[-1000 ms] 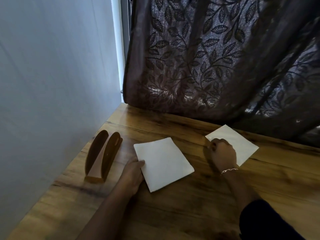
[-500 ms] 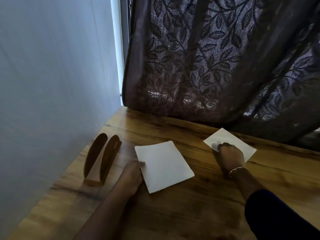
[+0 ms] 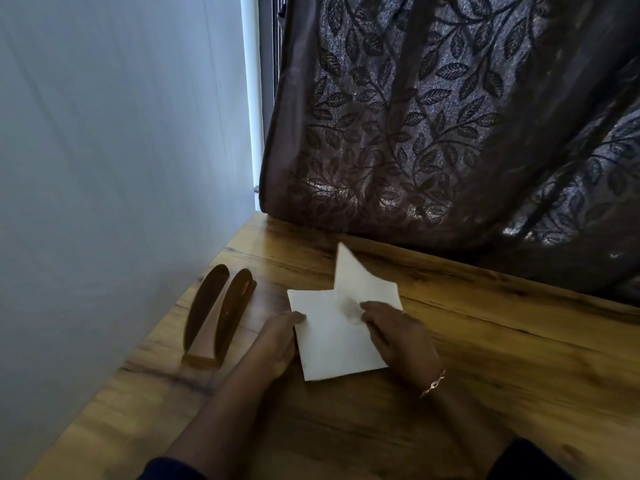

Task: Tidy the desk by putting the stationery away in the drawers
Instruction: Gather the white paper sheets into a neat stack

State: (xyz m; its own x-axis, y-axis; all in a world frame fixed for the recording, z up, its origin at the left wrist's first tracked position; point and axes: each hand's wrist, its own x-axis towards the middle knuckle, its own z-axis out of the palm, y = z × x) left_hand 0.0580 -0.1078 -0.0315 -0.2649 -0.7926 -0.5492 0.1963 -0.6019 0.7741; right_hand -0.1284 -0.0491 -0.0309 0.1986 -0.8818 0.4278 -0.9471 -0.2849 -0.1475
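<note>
Two white paper sheets lie overlapped on the wooden desk (image 3: 502, 375). The lower sheet (image 3: 332, 344) lies flat. My left hand (image 3: 277, 344) holds its left edge, thumb on top. The second sheet (image 3: 360, 282) lies askew across the far part of the first, one corner pointing toward the curtain. My right hand (image 3: 398, 337) is on the right side of the pile and pinches this second sheet; its fingertips are blurred. No drawer is in view.
A dark wooden holder (image 3: 218, 313) with two oval upright plates stands left of the sheets, close to the white wall (image 3: 104, 168). A dark leaf-patterned curtain (image 3: 450, 133) hangs along the desk's far edge.
My right hand has brought the second sheet from the right side of the desk leftward onto the first sheet, turning it. My left hand has stayed at the first sheet's left edge.
</note>
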